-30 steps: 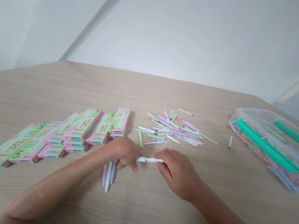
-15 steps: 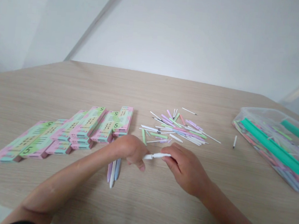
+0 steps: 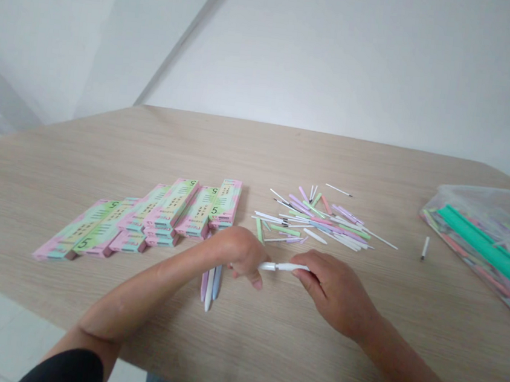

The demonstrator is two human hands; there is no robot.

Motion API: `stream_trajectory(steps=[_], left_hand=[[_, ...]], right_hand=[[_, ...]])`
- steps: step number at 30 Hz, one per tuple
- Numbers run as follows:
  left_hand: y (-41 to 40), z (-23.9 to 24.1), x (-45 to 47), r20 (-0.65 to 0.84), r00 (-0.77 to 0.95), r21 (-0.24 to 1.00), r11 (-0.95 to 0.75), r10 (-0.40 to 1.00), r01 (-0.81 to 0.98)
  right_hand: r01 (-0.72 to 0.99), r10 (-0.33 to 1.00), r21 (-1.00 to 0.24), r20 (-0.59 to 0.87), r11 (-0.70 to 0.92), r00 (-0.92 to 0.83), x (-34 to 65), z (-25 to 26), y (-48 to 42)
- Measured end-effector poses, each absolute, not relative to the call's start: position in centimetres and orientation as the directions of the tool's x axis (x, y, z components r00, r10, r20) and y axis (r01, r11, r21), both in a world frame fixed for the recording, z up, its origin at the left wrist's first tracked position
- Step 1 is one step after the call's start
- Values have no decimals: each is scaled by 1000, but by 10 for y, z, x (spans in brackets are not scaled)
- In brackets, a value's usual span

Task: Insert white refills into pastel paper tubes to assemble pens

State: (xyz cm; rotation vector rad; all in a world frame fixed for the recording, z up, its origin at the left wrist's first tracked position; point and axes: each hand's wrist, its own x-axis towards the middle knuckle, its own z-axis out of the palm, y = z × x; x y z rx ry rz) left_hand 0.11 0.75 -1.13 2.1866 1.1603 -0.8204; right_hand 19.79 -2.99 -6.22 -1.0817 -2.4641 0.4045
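Note:
A white pen spans the space between my hands, with a narrow seam near its middle. My left hand is closed around one end of it. The thumb and fingers of my right hand pinch the other end. Below my left wrist, several finished-looking pens in purple, white and blue lie side by side, partly hidden by the hand. Just beyond my hands is a loose pile of pen parts: white refills and short barrels in purple, green, pink and white.
Rows of pink and green pen boxes, partly stacked, lie to the left. At the right stands a clear plastic container with teal strips, full of pen parts. A short white piece lies alone beside it on the wooden table.
The view has turned left, so everything sits further right in it. Both hands keep their hold on the white pen, which now looks straighter at its joint.

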Motion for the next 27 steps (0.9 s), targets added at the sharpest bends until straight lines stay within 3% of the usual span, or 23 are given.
stream_trajectory(steps=[4, 10, 19, 27], left_hand=[[8, -8, 1, -782, 431, 167, -515, 450, 840], [9, -5, -1, -799, 428, 199, -487, 423, 851], [10, -6, 1, -823, 397, 189, -465, 406, 865], [9, -3, -2, -817, 398, 215, -419, 418, 882]], right_hand=[[671, 770, -396, 181, 627, -612, 200, -62, -31], [620, 749, -436, 244, 653, -617, 208, -64, -29], [632, 745, -407, 243, 660, -621, 200, -61, -37], [586, 733, -468, 242, 662, -635, 205, -62, -31]])
